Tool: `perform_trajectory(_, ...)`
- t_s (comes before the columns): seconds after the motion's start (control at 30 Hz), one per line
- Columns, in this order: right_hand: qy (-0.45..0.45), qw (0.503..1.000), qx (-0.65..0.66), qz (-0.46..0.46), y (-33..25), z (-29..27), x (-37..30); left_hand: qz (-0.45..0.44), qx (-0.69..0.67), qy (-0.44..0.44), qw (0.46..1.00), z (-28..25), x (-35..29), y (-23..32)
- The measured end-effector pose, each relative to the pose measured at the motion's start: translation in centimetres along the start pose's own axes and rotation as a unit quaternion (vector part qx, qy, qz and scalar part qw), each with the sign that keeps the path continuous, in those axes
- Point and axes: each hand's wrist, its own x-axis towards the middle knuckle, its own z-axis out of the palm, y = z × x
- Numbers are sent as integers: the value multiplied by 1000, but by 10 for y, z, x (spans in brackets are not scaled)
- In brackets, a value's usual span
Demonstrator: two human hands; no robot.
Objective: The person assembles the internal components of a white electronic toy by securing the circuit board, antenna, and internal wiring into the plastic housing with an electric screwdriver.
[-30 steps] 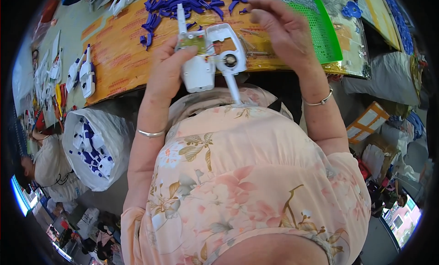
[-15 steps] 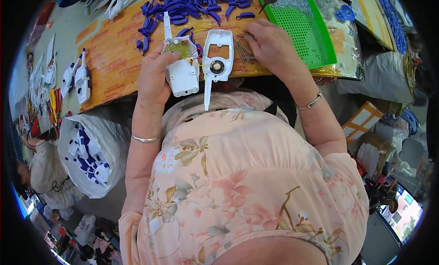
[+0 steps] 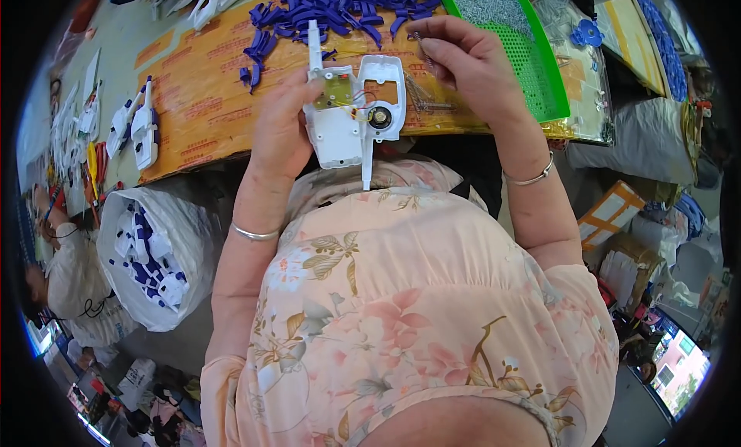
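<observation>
My left hand (image 3: pixel 279 127) grips a white plastic housing half (image 3: pixel 337 138) by its left side. A green circuit board (image 3: pixel 334 92) sits in its upper part, and a narrow stem rises from its top. Thin wires run from the board to a second white housing half (image 3: pixel 384 73), which holds a round speaker (image 3: pixel 380 118) and has its stem pointing down. The two halves touch or overlap at their edges. Higher up and to the right, my right hand (image 3: pixel 480 70) pinches a thin metal coil spring (image 3: pixel 421 47) between thumb and fingers.
Several slim metal springs (image 3: pixel 426 100) lie right of the housing. Purple curved plastic pieces (image 3: pixel 332 11) are heaped at the back. A green perforated tray (image 3: pixel 540 84) holds small metal parts. Assembled white-purple units (image 3: pixel 144 131) lie left, above a white sack (image 3: pixel 201 254). Another person (image 3: pixel 73 269) is at far left.
My right hand has lifted away from the springs on the table with one pinched in it. My left hand and the housing have shifted right, bringing the two halves together.
</observation>
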Motion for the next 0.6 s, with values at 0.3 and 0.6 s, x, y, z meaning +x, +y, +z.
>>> perform_trajectory(0.3,-84,992,89,29,-10,24,5,1,31,22,999,22,-2,-7)
perform_trajectory(0.6,-100,994,23,-47,-3,43,13,-25,-25,16,999,21,1,-7)
